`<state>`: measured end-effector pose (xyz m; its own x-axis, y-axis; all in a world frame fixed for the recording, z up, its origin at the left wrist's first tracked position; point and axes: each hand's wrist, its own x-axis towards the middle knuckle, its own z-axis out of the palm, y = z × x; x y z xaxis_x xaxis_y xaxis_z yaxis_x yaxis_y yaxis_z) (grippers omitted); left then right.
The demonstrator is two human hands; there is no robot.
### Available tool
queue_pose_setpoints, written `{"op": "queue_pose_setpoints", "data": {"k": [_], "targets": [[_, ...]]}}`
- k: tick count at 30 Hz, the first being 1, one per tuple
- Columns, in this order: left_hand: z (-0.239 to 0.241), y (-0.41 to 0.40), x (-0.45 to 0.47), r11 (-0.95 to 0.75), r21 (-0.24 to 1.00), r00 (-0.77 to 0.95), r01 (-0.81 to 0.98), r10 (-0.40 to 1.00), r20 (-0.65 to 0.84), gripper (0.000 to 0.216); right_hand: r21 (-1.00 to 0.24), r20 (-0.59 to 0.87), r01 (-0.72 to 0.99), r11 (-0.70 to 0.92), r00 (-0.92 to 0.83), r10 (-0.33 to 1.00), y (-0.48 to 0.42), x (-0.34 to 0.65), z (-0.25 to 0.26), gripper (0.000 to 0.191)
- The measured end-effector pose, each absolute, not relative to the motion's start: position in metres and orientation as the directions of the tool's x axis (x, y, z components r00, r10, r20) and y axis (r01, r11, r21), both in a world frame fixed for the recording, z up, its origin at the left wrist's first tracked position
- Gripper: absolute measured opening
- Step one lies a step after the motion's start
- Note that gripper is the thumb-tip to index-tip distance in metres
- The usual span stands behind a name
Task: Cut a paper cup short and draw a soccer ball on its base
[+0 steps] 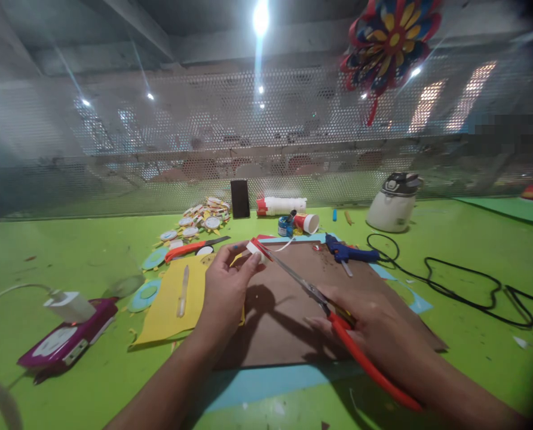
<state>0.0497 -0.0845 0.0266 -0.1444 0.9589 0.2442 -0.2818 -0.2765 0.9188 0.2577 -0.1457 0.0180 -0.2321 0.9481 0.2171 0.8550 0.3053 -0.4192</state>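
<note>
My left hand (227,285) pinches a small white and red paper piece (256,249) above a brown cardboard sheet (288,310). My right hand (374,331) grips red-handled scissors (320,298), and their blades reach up to the paper piece. Both hands hover over the brown sheet, which lies on light blue paper (266,382) on the green table (69,251).
A yellow sheet (172,304) with a glue stick lies to the left, beside a second pair of red scissors (190,248), round paper cutouts (201,218) and a purple device (64,340) with a charger. A blue glue gun (349,254), black cable (463,286), paint pots (293,224) and white cooker (394,203) lie behind.
</note>
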Motion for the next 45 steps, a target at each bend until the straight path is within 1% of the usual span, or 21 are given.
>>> {"op": "queue_pose_setpoints", "data": {"k": [4,9,12,19,26,30,33,37,40,45], "targets": [[0.027,-0.084,0.049,-0.276,0.914,-0.138,-0.299,0.960,0.244,0.036,-0.437,0.207,0.849,0.296,-0.225,0.952,-0.146,0.259,0.017,0.034],[0.029,-0.081,0.045,-0.220,0.869,-0.090,-0.442,0.975,0.201,0.034,-0.381,0.226,0.871,0.310,-0.237,0.945,-0.146,0.258,0.020,0.031],[0.031,-0.079,0.044,-0.195,0.860,-0.064,-0.471,0.980,0.187,0.028,-0.376,0.241,0.865,0.333,-0.256,0.936,-0.146,0.256,0.023,0.029],[0.028,-0.079,0.045,-0.222,0.889,-0.086,-0.399,0.975,0.205,0.033,-0.369,0.259,0.861,0.350,-0.266,0.928,-0.144,0.256,0.025,0.029],[0.026,-0.081,0.045,-0.240,0.893,-0.069,-0.382,0.970,0.231,0.031,-0.394,0.252,0.850,0.350,-0.267,0.930,-0.145,0.259,0.023,0.028],[0.027,-0.081,0.046,-0.242,0.896,-0.057,-0.372,0.970,0.238,0.029,-0.372,0.262,0.860,0.349,-0.263,0.929,-0.148,0.259,0.023,0.029],[0.027,-0.082,0.046,-0.241,0.896,-0.067,-0.372,0.970,0.233,0.029,-0.381,0.287,0.853,0.357,-0.258,0.922,-0.147,0.259,0.022,0.029],[0.028,-0.083,0.046,-0.240,0.901,-0.063,-0.361,0.970,0.234,0.028,-0.378,0.248,0.862,0.339,-0.258,0.934,-0.147,0.259,0.021,0.028],[0.027,-0.082,0.045,-0.242,0.900,-0.065,-0.363,0.970,0.235,0.028,-0.355,0.257,0.875,0.328,-0.247,0.935,-0.147,0.259,0.023,0.029],[0.026,-0.081,0.044,-0.257,0.905,-0.091,-0.339,0.966,0.240,0.033,-0.360,0.278,0.853,0.378,-0.289,0.916,-0.146,0.259,0.027,0.029]]}}
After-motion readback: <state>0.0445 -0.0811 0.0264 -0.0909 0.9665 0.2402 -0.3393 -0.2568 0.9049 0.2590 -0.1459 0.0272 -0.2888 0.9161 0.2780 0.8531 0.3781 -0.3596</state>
